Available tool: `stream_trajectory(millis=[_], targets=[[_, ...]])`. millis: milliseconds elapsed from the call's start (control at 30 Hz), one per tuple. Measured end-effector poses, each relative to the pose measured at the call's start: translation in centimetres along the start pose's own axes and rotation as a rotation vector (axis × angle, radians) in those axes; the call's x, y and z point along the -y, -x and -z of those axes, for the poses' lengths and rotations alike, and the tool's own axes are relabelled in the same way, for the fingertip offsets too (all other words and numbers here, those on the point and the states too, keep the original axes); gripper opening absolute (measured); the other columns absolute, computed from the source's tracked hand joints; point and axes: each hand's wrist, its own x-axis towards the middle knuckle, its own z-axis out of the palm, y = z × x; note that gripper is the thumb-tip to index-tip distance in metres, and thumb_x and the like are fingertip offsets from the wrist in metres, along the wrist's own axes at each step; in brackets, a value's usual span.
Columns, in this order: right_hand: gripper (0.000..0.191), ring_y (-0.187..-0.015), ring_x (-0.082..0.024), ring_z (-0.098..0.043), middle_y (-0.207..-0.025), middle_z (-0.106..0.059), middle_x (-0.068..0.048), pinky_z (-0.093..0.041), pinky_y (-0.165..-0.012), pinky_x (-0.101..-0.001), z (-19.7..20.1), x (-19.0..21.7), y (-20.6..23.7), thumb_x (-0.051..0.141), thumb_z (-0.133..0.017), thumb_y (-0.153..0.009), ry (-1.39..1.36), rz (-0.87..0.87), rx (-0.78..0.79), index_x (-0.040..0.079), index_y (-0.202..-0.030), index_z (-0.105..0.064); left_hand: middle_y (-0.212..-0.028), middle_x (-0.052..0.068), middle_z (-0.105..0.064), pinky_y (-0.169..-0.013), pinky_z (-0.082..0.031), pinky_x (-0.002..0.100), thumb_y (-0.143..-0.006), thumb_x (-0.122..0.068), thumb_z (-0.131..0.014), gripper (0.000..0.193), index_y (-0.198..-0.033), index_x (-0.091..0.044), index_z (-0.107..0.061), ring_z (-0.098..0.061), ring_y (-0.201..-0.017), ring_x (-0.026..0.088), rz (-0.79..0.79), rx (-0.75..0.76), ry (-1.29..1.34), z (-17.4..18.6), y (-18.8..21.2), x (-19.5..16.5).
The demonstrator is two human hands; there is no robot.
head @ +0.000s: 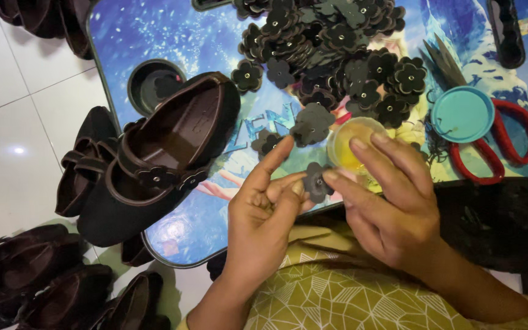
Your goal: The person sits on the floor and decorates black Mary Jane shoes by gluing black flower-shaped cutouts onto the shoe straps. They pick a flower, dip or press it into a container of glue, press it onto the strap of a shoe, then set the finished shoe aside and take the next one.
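Yellow patterned cloth (331,299) covers the person's lap at the bottom edge. Above it, left hand (264,211): index finger raised, thumb and middle fingers (288,183) pinched on the edge of a dark flower piece (316,181). Right hand (386,201): fingers narrow, thumb and forefinger touching the same flower piece from the right, remaining fingers curved over a small round tub of yellow glue (352,143). Flower piece sits at the near edge of the worktop (154,36), just below the tub.

Worktop is a small tray-like surface with a blue printed picture. Dark brown shoe (166,146) lies on its left part, strap bearing flower pieces, overhanging the edge. Heap of dark flowers (337,55) at the far centre. Round teal lid (462,114) to the right, resting against red-handled scissors (508,143). Round dark lid (154,84) behind the shoe. More dark shoes (50,281) on the white tiled floor (13,91), lower left.
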Motion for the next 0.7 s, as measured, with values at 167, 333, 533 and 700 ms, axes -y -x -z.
stream_trajectory(millis=[167,333,533,700], targets=[[0.042,-0.135,-0.038,-0.052,-0.139,-0.059,-0.017,-0.042,-0.116,-0.0512,0.7,0.7,-0.1,0.007,-0.075,-0.076,-0.144,0.033,0.044,0.017,-0.116,-0.076,-0.120,0.013,-0.072,-0.088,-0.058,0.027,-0.101,0.000,-0.052,0.057,-0.157,-0.003,-0.040,-0.069,-0.102,0.011,0.018,-0.043,-0.020,0.5,0.0,-0.6],[0.031,-0.126,-0.034,-0.066,-0.126,-0.071,-0.011,-0.052,-0.109,-0.0421,0.4,0.3,-0.6,-0.004,-0.077,-0.089,-0.177,0.002,-0.062,0.008,-0.116,-0.067,-0.116,0.013,-0.074,-0.086,-0.058,0.026,-0.100,0.001,-0.053,0.059,-0.158,-0.001,-0.040,-0.069,-0.096,0.011,0.015,-0.003,-0.011,1.6,0.7,-1.4],[0.041,-0.110,-0.036,-0.071,-0.110,-0.073,-0.010,-0.058,-0.099,-0.0432,-1.3,0.4,-2.6,-0.001,-0.087,-0.079,-0.254,0.158,-0.081,0.004,-0.114,-0.065,-0.116,0.012,-0.073,-0.085,-0.058,0.026,-0.099,0.003,-0.052,0.063,-0.160,-0.002,-0.037,-0.068,-0.096,0.010,0.019,0.053,0.089,2.8,1.5,-1.7],[0.039,-0.103,-0.034,-0.072,-0.100,-0.074,-0.012,-0.056,-0.094,-0.0420,-1.5,2.0,-4.0,-0.006,-0.084,-0.072,-0.182,0.024,0.071,0.006,-0.105,-0.069,-0.104,0.008,-0.077,-0.078,-0.058,0.024,-0.098,-0.003,-0.060,0.047,-0.144,-0.004,-0.053,-0.069,-0.086,0.008,-0.089,-0.097,-0.200,4.3,2.9,-3.5]])
